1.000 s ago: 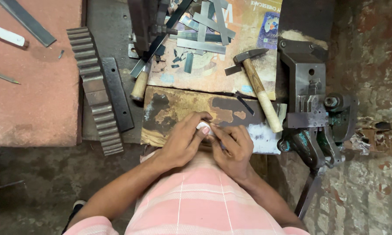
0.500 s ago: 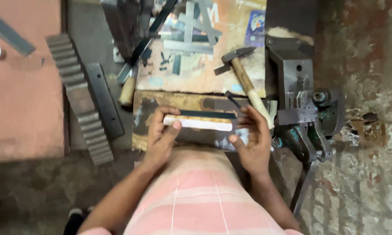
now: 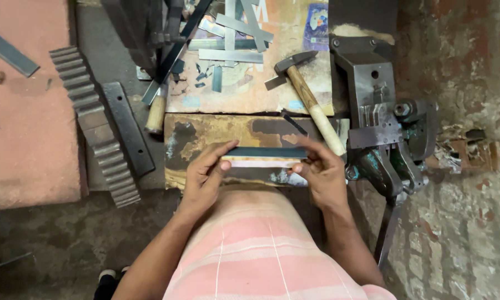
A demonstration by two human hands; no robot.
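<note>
1. The left hand pinches the left end of a flat metal strip, thumb under it and fingers curled over the top edge.
2. The right hand grips the right end of the same strip, fingertips on top and thumb below, so the strip hangs level between both hands.
3. The strip is dark along its upper face and pale along the edge turned to the person; it sits just above a worn wooden block, over the block's near half.
4. Beyond the block, a hammer with a wooden handle lies slanted, its head away from the block and its handle end reaching the block's right corner.
5. Farther beyond the block, loose metal strips lie crossed in a heap on a stained board.
6. Right of the block stands a dark lever press, just beside the right hand.
7. Left of the block lies a toothed rack bar, with a flat drilled bar alongside it on the block's side.
8. A wooden tool handle rests near the block's far left corner.
</note>
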